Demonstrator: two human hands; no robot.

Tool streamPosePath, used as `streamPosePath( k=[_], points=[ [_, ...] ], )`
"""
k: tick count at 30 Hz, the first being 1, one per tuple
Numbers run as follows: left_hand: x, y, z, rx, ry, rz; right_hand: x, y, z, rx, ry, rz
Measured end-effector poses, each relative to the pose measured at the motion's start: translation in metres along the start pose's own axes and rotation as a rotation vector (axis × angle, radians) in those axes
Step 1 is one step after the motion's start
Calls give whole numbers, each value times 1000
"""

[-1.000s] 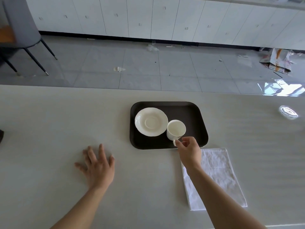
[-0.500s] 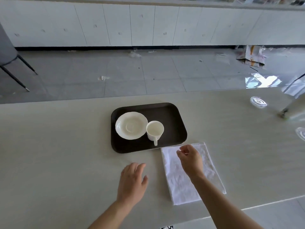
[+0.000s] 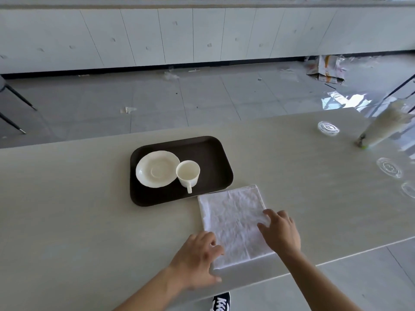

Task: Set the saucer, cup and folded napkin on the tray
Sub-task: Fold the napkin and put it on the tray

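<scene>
One napkin (image 3: 233, 223), lengthwise toward tray (image 3: 213, 153)

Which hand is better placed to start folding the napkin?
Probably the right hand: it already lies on the napkin, fingers on its right edge, while the left hand only touches the near left corner. Saucer and cup are already on the tray.

A white napkin (image 3: 233, 221) lies flat, both hands touching its near edges. Beyond the hands, a white saucer (image 3: 157, 169) and upright cup (image 3: 188, 173) sit touching on a dark tray (image 3: 211, 153).
</scene>
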State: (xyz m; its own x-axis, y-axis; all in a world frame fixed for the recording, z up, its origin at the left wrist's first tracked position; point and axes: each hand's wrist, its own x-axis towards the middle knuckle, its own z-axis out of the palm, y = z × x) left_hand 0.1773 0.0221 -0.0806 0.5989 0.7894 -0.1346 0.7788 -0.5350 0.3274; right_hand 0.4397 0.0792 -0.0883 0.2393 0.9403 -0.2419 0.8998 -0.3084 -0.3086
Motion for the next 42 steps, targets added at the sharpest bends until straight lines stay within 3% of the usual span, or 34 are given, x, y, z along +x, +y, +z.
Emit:
streamPosePath(
  k=[6,13,16,19,21,24,28,35,42],
  points=[
    [1,10,7,105,146,23,-1,16,-5,16,-76,-10],
    [12,8,4,-305,260,-377,-6,26,-11,239,-74,-53],
    [19,7,0,-415,307,-466,-9,33,-18,396,-157,-152],
    [21,3,-2,-545,330,-536,-13,43,-24,233,-263,-338],
    [19,0,-2,-596,339,-564,-14,47,-22,159,-201,-393],
    [10,1,3,-634,356,-559,-14,51,-22,222,-73,-347],
    [1,5,7,-633,437,-584,-9,45,-27,258,-103,-326],
    [13,-2,1,-798,597,-865,30,-3,-22,318,-70,-243],
    [35,-18,-5,-649,540,-1016,60,-32,-4,170,-99,-188]
  ],
)
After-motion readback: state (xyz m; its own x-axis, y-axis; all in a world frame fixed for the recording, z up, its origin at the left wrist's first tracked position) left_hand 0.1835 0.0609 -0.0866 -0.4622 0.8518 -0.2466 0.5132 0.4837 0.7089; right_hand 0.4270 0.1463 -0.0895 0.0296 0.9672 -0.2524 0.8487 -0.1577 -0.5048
